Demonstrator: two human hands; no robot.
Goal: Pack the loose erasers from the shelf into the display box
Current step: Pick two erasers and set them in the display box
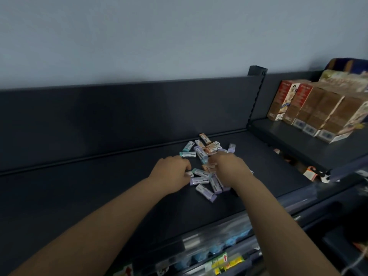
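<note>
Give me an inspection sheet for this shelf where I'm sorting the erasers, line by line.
Surface: dark metal shelf with a raised back panel.
Job's things: pile of small pastel sleeved erasers, loose and overlapping; display box not seen.
Clutter: nothing seen.
Grippers: left hand and right hand both in the pile, fingers curled; grip unclear.
Cables: nothing seen.
Surroundings: brown cardboard cartons on the neighbouring shelf at right; grey wall behind.

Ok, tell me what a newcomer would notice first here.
The scattered pile of pastel erasers in the middle of the dark shelf, with the left hand and right hand reaching into it from either side. Next, the row of brown boxes on the neighbouring shelf at upper right.
</note>
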